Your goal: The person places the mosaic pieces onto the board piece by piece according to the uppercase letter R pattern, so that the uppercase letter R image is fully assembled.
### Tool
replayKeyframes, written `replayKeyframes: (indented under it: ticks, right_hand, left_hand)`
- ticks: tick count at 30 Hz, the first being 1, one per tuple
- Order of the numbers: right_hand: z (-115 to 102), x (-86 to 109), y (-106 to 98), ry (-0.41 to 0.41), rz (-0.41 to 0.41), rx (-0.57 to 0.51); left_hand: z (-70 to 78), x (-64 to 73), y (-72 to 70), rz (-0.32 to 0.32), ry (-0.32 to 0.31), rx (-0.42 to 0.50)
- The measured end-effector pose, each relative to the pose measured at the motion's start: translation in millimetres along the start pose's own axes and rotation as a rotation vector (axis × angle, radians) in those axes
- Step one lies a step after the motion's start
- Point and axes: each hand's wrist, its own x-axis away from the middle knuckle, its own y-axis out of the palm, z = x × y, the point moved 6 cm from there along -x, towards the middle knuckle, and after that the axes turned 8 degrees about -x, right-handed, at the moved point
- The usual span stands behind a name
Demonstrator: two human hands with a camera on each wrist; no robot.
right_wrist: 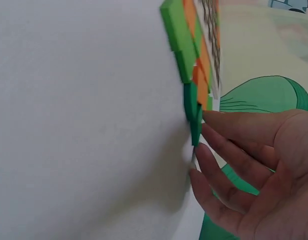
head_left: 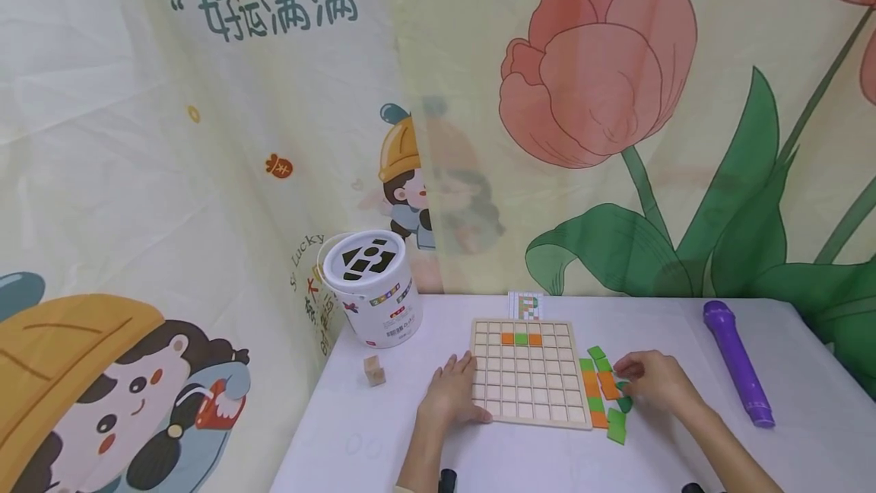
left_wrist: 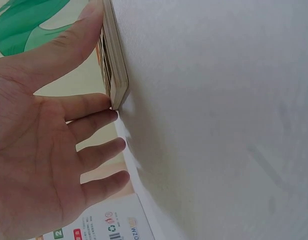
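A wooden grid board (head_left: 527, 390) lies on the table with an orange, a green (head_left: 522, 339) and an orange tile in a row near its far edge. My left hand (head_left: 448, 394) rests against the board's left side, fingers spread and fairly straight, the thumb at its near edge. Right of the board, green and orange tiles (head_left: 607, 386) lie in a loose group. My right hand (head_left: 653, 380) is at that group's right side, its thumb and curled fingertips pinching a dark green tile (right_wrist: 196, 125). Another dark green tile (right_wrist: 190, 100) lies beside it.
A white lidded bucket (head_left: 383, 310) with shape cut-outs stands at the back left, small wooden blocks (head_left: 373, 370) in front. A pattern card (head_left: 525, 305) lies behind the board. A purple microphone-shaped stick (head_left: 737, 364) lies at the right. Printed curtains (head_left: 458, 59) hang behind the table.
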Motion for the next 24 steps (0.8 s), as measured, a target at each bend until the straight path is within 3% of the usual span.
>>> replayKeyframes:
  ticks: [9, 19, 24]
  right_hand:
    - [2, 4.1, -4, -0.021, 0.030, 0.055]
    - [5, -4.1, -10, -0.005, -0.022, -0.010]
    - [2, -10.5, -14, -0.028, -0.003, -0.045]
  left_hand:
    - [1.3, -0.9, -2.8, -0.002, 0.019, -0.014]
    - [0.6, -3.0, 1.4, -0.008, 0.010, -0.016]
    - [0.1, -1.7, 1.3, -0.014, -0.001, -0.008]
